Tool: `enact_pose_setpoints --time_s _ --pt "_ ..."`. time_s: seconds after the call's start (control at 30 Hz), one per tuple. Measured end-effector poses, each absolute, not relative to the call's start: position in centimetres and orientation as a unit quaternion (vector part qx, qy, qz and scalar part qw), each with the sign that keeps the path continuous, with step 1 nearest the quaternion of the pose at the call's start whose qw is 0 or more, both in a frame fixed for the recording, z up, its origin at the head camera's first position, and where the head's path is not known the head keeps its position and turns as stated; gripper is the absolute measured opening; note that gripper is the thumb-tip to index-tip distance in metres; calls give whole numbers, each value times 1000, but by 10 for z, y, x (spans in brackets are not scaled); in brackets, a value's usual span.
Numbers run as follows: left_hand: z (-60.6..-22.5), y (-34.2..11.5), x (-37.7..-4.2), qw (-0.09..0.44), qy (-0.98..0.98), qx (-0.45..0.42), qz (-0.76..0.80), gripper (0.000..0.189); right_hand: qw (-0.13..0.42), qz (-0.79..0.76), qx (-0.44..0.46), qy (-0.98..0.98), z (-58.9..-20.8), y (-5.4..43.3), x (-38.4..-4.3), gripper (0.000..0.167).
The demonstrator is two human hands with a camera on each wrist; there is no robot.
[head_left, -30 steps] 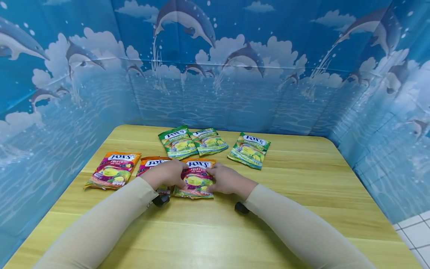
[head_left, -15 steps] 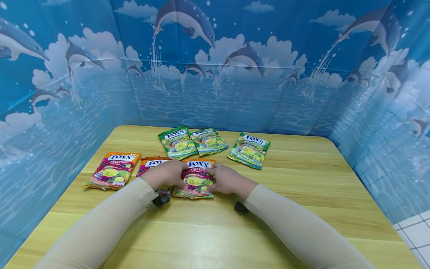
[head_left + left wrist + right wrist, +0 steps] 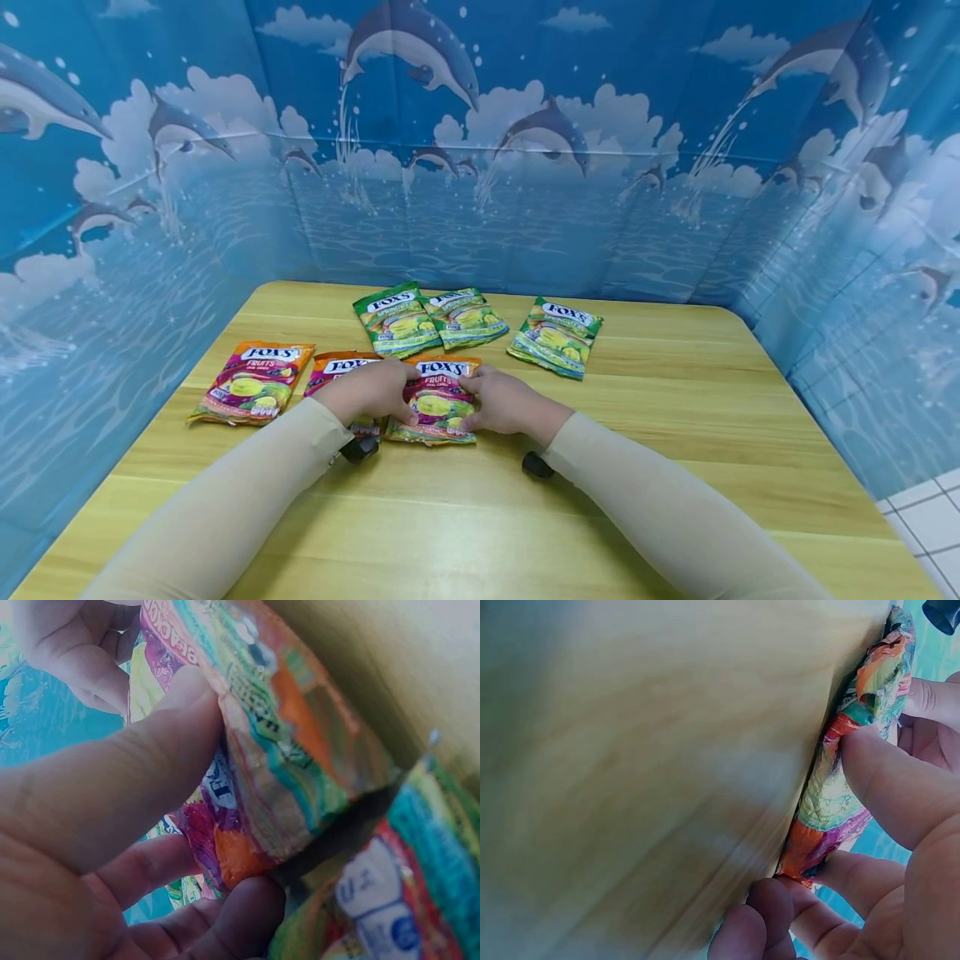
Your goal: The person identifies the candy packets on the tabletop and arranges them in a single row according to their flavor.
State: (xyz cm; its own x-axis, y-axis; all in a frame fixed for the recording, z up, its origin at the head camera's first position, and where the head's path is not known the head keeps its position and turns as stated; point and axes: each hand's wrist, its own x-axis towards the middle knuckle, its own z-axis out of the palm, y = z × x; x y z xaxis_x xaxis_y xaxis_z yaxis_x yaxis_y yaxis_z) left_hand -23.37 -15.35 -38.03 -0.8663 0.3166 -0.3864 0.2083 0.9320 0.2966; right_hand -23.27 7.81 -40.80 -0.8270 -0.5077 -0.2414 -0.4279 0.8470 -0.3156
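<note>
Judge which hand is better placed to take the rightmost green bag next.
Probably the right hand: it is at the right edge of the held pink bag, nearer that green bag. The left hand is at the opposite edge, farther.

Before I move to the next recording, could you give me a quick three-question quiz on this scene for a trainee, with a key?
1. True or false: the left hand and the right hand touch the same orange-and-purple packet.

2. How many green packets lie on the table?

3. In the head view, the rightmost green packet lies:
A) on top of another green packet
B) apart from the other two green ones
C) under the left hand

Key: 1. True. 2. Three. 3. B.
</note>
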Motion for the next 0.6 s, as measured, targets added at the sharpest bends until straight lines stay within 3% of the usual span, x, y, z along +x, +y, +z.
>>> enact_pose_setpoints --time_s 0.6 --pt "-382 -154 -233 220 959 135 118 79 156 -123 -249 948 -412 78 -233 81"
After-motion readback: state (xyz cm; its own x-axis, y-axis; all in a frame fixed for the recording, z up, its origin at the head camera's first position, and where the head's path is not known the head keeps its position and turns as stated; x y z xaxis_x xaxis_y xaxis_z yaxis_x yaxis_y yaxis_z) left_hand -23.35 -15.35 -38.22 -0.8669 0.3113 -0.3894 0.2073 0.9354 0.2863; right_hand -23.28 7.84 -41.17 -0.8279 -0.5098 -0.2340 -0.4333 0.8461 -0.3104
